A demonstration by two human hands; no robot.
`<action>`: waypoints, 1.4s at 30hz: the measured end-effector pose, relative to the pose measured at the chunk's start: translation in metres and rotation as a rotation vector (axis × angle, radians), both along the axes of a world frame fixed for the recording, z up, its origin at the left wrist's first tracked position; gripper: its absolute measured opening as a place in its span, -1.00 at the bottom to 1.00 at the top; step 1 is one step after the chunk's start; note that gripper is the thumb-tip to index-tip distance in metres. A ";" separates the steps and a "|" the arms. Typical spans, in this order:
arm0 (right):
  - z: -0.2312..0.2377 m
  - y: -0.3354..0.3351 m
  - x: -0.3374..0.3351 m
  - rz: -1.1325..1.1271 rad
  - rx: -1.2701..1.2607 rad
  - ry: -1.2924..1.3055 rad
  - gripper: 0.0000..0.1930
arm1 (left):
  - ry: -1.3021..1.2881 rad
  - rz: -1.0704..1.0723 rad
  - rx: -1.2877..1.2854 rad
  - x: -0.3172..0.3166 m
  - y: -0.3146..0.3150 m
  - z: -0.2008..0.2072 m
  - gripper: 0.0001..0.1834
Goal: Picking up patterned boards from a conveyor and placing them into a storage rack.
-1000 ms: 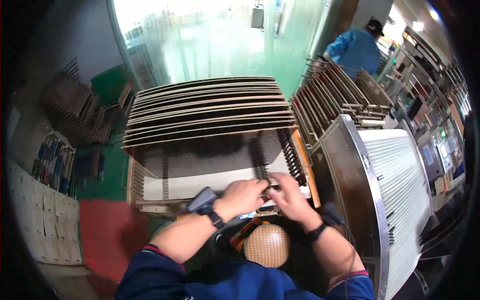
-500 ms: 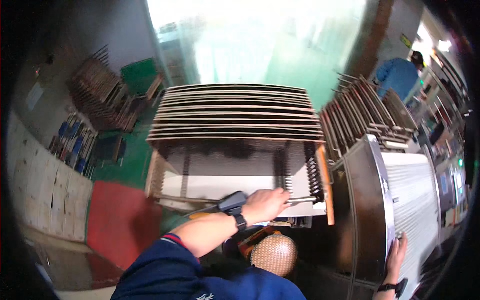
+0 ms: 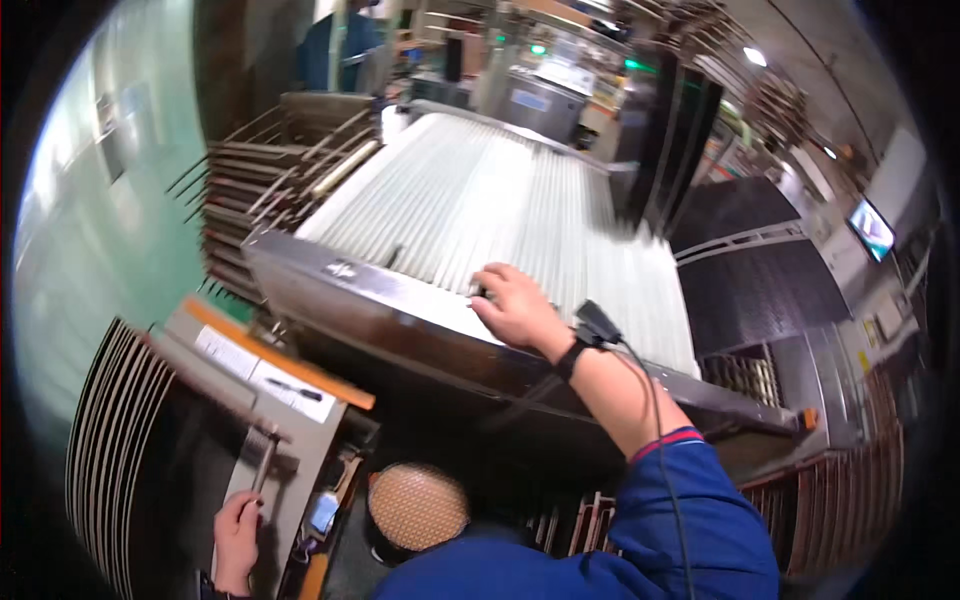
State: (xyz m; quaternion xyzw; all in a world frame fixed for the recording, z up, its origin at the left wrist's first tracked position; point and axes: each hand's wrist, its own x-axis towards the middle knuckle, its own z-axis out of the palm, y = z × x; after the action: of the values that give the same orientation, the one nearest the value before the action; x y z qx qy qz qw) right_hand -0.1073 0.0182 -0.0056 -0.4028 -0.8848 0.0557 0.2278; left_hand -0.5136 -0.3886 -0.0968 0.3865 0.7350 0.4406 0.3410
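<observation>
The left hand (image 3: pixel 236 540) sits at seven o'clock, its wrist cut off by the lower edge, and whether its fingers close on the thin rod (image 3: pixel 262 465) above them cannot be told. The right hand (image 3: pixel 515 305), near centre, covers a small dark object; its kind is hidden. At twelve o'clock, a person in blue (image 3: pixel 340 50) is cropped by the top edge. Distant machines (image 3: pixel 560 85) are blurred.
</observation>
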 end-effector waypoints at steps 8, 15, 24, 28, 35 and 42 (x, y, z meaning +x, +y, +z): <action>-0.002 0.000 0.017 -0.025 0.048 -0.016 -0.50 | 0.337 -0.051 -0.025 0.001 0.030 -0.015 -0.86; -0.011 0.003 0.019 0.023 -0.032 -0.016 -0.47 | 0.482 0.024 -0.113 0.017 0.024 0.001 -0.86; 0.001 0.095 0.101 0.325 -0.146 0.304 -0.29 | 0.751 0.241 -0.129 0.051 0.039 0.010 -0.53; 0.034 0.176 0.186 -0.091 0.555 0.553 -0.18 | 0.844 0.200 -0.062 0.125 0.089 0.067 -0.36; 0.071 0.246 0.249 -0.428 0.612 0.657 -0.05 | 0.724 -0.227 0.395 0.256 0.277 0.096 -0.49; 0.084 0.288 0.241 -0.591 0.457 0.674 -0.09 | 0.672 -0.499 0.396 0.342 0.403 0.097 -0.49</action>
State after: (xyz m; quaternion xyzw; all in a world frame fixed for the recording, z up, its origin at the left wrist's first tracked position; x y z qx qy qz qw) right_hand 0.1341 0.3063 0.0779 -0.5357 -0.5997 -0.0793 0.5891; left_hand -0.1721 0.0145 0.0003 0.7306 0.5911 0.3271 0.0992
